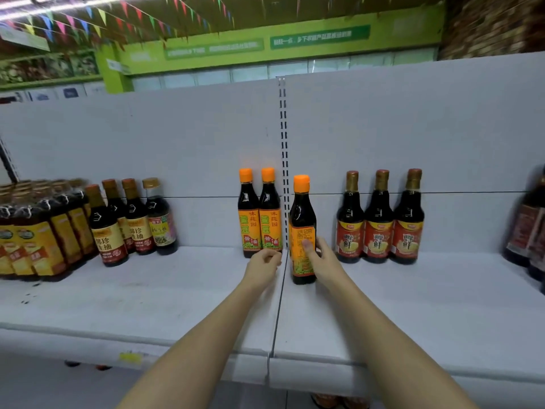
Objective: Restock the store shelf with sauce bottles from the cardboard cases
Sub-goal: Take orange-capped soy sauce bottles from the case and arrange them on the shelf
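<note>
Sauce bottles are standing along the wide white metal shelf (pixel 413 305), and we are working at its centre seam. Our right hand (pixel 323 261) is gripping the orange-capped, orange-labelled dark glass bottle (pixel 303 228), thumb across its label, back label facing us. Our left hand (pixel 263 265) is hovering loosely curled, holding nothing, just beside two matching bottles (pixel 259 214). Risk: sliding it back carelessly is likely to topple these neighbours.

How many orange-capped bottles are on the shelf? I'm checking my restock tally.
3: two side by side at the back panel, and one further forward, gripped by the right hand. None seem hidden.
</note>
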